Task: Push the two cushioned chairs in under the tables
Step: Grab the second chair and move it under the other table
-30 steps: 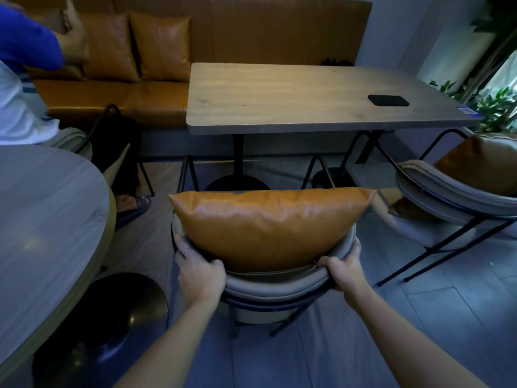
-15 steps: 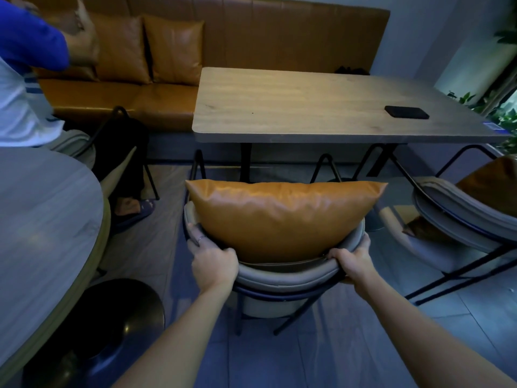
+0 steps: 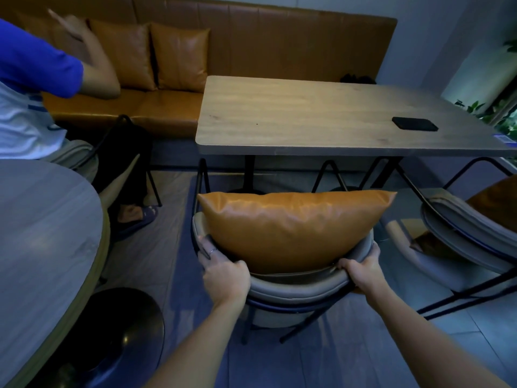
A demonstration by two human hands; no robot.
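Left hand [image 3: 223, 278] and right hand [image 3: 363, 271] each have a clenched grip on the near chair [image 3: 296, 287], orange cushion [image 3: 291, 225] aboard, just before the wooden surface [image 3: 307, 116]. Second chair [image 3: 461, 236] waits right; round table [image 3: 42, 233] crowds left.

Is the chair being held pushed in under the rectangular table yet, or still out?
Partly in. The chair has its front legs under the table edge, but its backrest and orange cushion sit clear.

My forearms are bare, no sleeves showing; a thin ring [image 3: 211, 250] sits on my left hand [image 3: 223, 278].
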